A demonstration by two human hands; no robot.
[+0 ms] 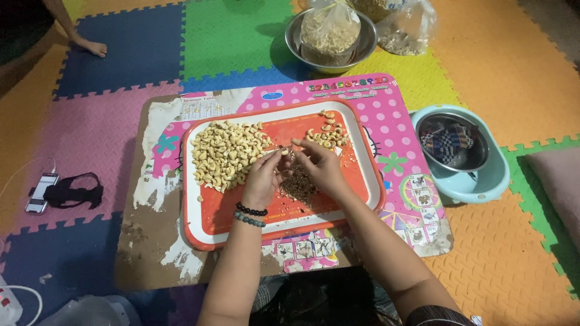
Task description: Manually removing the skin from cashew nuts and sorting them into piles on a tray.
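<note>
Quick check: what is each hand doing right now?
Left hand: fingers pinched on a cashew.
Right hand: fingers curled at the same nut; grip cannot be told.

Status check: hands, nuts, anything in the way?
Both hands over red tray. Left hand and right hand pinching a cashew together. Peeled pile left, skins beneath. Nothing in the way.

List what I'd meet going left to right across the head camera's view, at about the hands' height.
Phone → black strap → pile of peeled cashews → left hand → right hand → metal bowl in a blue basin.
</note>
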